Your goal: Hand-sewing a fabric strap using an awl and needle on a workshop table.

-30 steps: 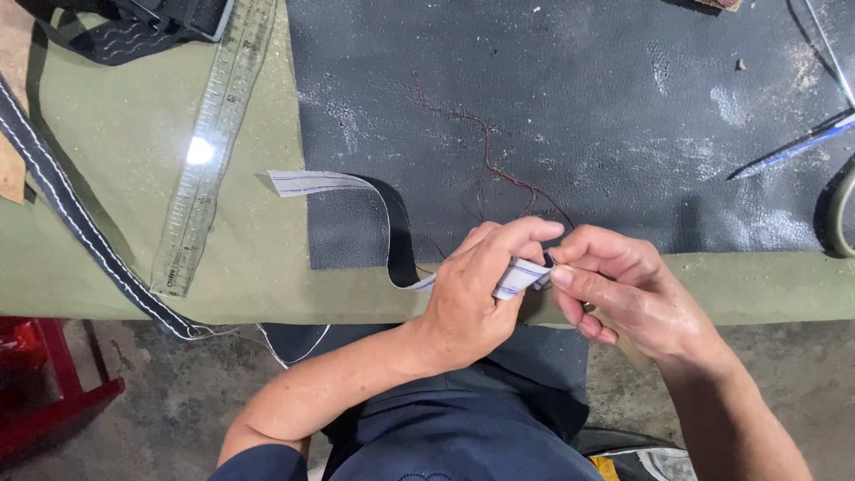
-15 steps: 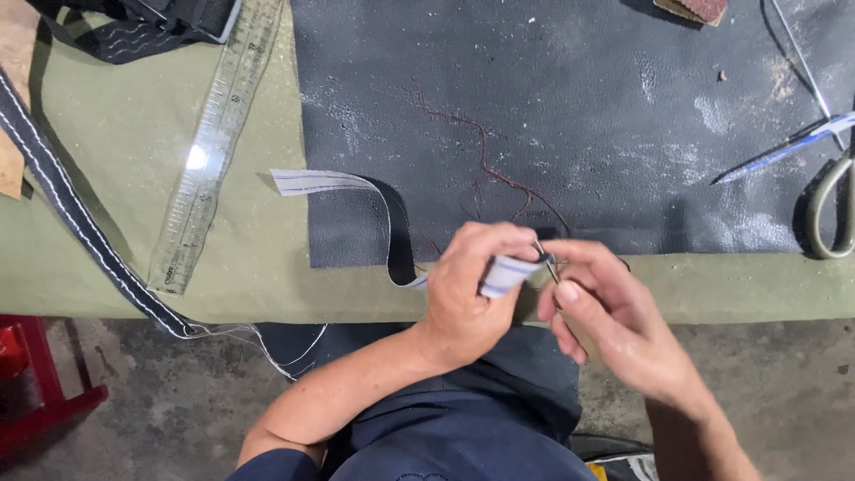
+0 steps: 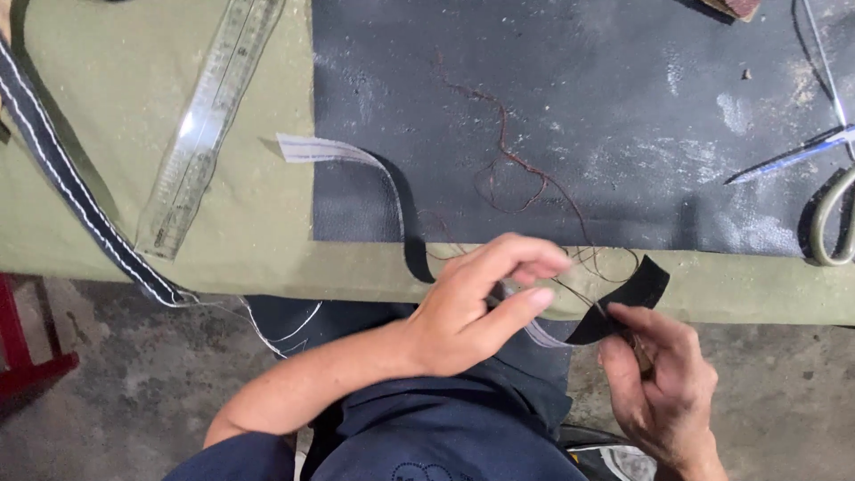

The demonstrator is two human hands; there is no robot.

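On the olive-green cloth table cover (image 3: 223, 258), a clear plastic ruler (image 3: 209, 111) lies left of the black leather sheet (image 3: 623, 116), with a blue pen (image 3: 793, 156) and scissor handle (image 3: 833, 218) at its right.

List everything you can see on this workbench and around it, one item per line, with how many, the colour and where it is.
Narrow webbing strap: one, black with a pale grey striped underside, running from the green cloth across the mat edge to both hands.
Dark red thread: one tangle, on the black mat.
Black textured mat: one, on the upper right of the table.
Olive green table cloth: one, covering the table.
Clear plastic ruler: one, transparent, lying slantwise on the cloth, upper left.
Black band with white edging: one, left edge, hanging off the table.
Scissors: one pair, pale handle, far right.
Left hand: touching the strap at the table edge.
Right hand: pinching the strap's black end.
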